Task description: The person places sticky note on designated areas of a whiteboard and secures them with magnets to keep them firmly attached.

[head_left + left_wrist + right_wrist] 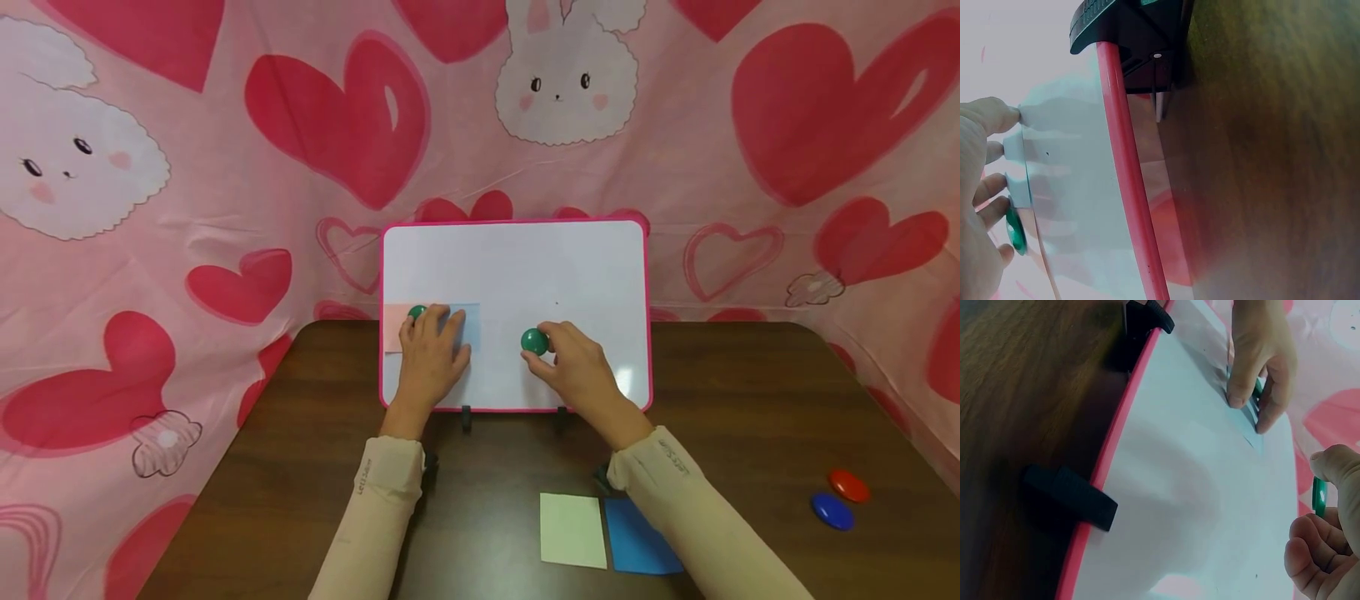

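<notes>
A whiteboard [517, 267] with a pink frame stands upright on the table. On its left side are a pink paper [393, 333] and a light blue paper [471, 325], side by side. My left hand [431, 354] presses its spread fingertips on the light blue paper. Beside those fingers, a green magnet [417, 311] sits on the pink paper, partly covered by the hand in the head view. My right hand [581, 362] pinches a second green magnet [534, 342] between thumb and fingers, before the board's middle. In the right wrist view this magnet [1319, 496] shows edge-on.
Black stand feet [467, 418] support the board's lower edge. Nearer on the table [315, 500] lie a pale yellow paper [572, 530] and a blue paper [641, 537], the latter partly under the right sleeve. A red magnet [850, 485] and a blue magnet [832, 511] lie at the right.
</notes>
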`<act>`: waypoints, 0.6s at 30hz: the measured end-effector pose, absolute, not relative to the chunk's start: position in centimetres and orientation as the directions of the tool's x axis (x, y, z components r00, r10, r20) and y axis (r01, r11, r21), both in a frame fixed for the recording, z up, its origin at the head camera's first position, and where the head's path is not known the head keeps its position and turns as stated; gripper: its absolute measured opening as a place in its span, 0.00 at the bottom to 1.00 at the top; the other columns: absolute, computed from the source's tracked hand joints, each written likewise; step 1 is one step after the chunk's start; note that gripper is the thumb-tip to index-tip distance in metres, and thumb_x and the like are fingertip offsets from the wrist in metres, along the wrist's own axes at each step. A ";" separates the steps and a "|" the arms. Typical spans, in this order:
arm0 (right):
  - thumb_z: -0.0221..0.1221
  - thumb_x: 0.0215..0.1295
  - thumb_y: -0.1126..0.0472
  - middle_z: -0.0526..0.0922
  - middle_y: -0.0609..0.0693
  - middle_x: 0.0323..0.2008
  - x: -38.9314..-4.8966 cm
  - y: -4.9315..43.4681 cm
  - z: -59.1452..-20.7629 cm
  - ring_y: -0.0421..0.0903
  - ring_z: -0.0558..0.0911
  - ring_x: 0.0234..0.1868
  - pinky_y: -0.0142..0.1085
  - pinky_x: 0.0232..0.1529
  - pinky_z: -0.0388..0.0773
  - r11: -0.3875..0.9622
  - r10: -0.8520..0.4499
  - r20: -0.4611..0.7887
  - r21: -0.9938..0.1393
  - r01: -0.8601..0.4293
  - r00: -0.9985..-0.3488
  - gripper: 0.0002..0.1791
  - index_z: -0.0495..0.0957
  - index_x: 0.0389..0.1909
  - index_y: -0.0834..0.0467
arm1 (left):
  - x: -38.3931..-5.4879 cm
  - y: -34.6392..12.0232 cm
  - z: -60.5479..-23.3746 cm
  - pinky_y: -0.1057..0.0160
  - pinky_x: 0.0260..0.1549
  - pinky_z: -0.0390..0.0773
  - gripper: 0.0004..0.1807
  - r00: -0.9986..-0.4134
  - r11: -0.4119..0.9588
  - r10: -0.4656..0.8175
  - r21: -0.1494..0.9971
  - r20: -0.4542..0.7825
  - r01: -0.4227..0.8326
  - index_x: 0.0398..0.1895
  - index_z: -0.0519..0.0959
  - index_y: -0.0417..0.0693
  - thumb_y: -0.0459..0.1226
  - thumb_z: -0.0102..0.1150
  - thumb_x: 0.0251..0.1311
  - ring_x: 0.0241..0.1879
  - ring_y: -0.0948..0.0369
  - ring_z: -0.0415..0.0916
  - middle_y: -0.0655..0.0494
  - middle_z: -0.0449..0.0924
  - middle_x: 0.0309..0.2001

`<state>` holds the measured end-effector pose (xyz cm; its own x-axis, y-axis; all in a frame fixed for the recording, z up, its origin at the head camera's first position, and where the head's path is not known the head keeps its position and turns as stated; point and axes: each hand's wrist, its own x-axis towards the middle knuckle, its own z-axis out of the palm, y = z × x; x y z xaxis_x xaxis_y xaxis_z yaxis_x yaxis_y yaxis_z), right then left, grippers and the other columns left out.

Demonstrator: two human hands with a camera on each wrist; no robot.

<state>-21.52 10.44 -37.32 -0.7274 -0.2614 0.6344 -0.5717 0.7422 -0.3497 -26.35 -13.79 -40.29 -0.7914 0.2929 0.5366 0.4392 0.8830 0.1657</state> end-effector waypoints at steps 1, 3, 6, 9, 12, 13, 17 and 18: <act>0.76 0.55 0.61 0.82 0.59 0.39 -21.6 10.2 -37.4 0.50 0.81 0.32 0.42 0.35 0.84 0.743 -0.262 0.631 -0.350 -0.570 -0.730 0.25 0.78 0.49 0.68 | -26.4 -13.8 -40.3 0.37 0.65 0.52 0.29 -0.783 0.883 0.294 0.159 0.548 0.442 0.66 0.73 0.46 0.42 0.66 0.63 0.66 0.45 0.62 0.42 0.66 0.64; 0.76 0.55 0.62 0.82 0.59 0.39 -21.9 9.9 -37.5 0.50 0.82 0.33 0.42 0.37 0.84 0.744 -0.265 0.632 -0.347 -0.571 -0.728 0.25 0.78 0.50 0.68 | -26.4 -13.9 -40.4 0.36 0.64 0.53 0.28 -0.766 0.882 0.296 0.143 0.571 0.448 0.65 0.74 0.46 0.42 0.67 0.62 0.65 0.45 0.64 0.41 0.67 0.63; 0.76 0.55 0.62 0.82 0.59 0.40 -22.3 9.4 -37.7 0.50 0.82 0.34 0.42 0.38 0.84 0.744 -0.270 0.638 -0.338 -0.577 -0.722 0.25 0.78 0.50 0.68 | -26.4 -13.8 -40.5 0.36 0.63 0.55 0.27 -0.741 0.884 0.299 0.117 0.600 0.452 0.64 0.75 0.45 0.41 0.68 0.61 0.64 0.45 0.66 0.41 0.68 0.62; 0.75 0.55 0.62 0.82 0.59 0.39 -22.9 8.8 -38.0 0.49 0.81 0.35 0.41 0.39 0.84 0.740 -0.279 0.651 -0.323 -0.590 -0.706 0.25 0.78 0.49 0.69 | -26.4 -13.8 -40.5 0.36 0.63 0.55 0.26 -0.734 0.886 0.297 0.111 0.611 0.451 0.62 0.76 0.46 0.42 0.68 0.61 0.64 0.46 0.66 0.42 0.69 0.61; 0.75 0.56 0.61 0.82 0.58 0.38 -23.4 8.3 -38.3 0.49 0.81 0.34 0.41 0.38 0.84 0.739 -0.289 0.670 -0.298 -0.604 -0.684 0.24 0.78 0.48 0.69 | -26.4 -13.8 -40.5 0.36 0.63 0.55 0.24 -0.732 0.884 0.293 0.116 0.615 0.452 0.58 0.77 0.45 0.42 0.69 0.60 0.64 0.46 0.66 0.42 0.70 0.61; 0.75 0.56 0.61 0.82 0.58 0.37 -23.6 8.1 -38.4 0.49 0.80 0.34 0.41 0.38 0.83 0.739 -0.293 0.677 -0.288 -0.609 -0.675 0.24 0.78 0.48 0.69 | -26.4 -13.8 -40.5 0.36 0.63 0.55 0.23 -0.732 0.883 0.292 0.120 0.616 0.454 0.57 0.77 0.45 0.41 0.69 0.60 0.64 0.46 0.66 0.41 0.70 0.61; 0.74 0.58 0.61 0.82 0.58 0.37 -24.3 7.3 -38.4 0.49 0.80 0.34 0.41 0.40 0.83 0.745 -0.310 0.692 -0.249 -0.619 -0.652 0.23 0.78 0.48 0.70 | -26.4 -13.8 -40.6 0.36 0.63 0.55 0.19 -0.733 0.880 0.288 0.133 0.617 0.457 0.52 0.79 0.44 0.40 0.70 0.59 0.65 0.46 0.65 0.41 0.70 0.61; 0.74 0.58 0.60 0.82 0.58 0.37 -24.5 7.1 -38.3 0.49 0.80 0.34 0.41 0.41 0.83 0.747 -0.314 0.688 -0.246 -0.617 -0.654 0.23 0.78 0.48 0.69 | -26.4 -13.8 -40.6 0.36 0.63 0.55 0.19 -0.734 0.879 0.286 0.137 0.616 0.457 0.51 0.79 0.44 0.40 0.70 0.59 0.65 0.46 0.64 0.41 0.70 0.61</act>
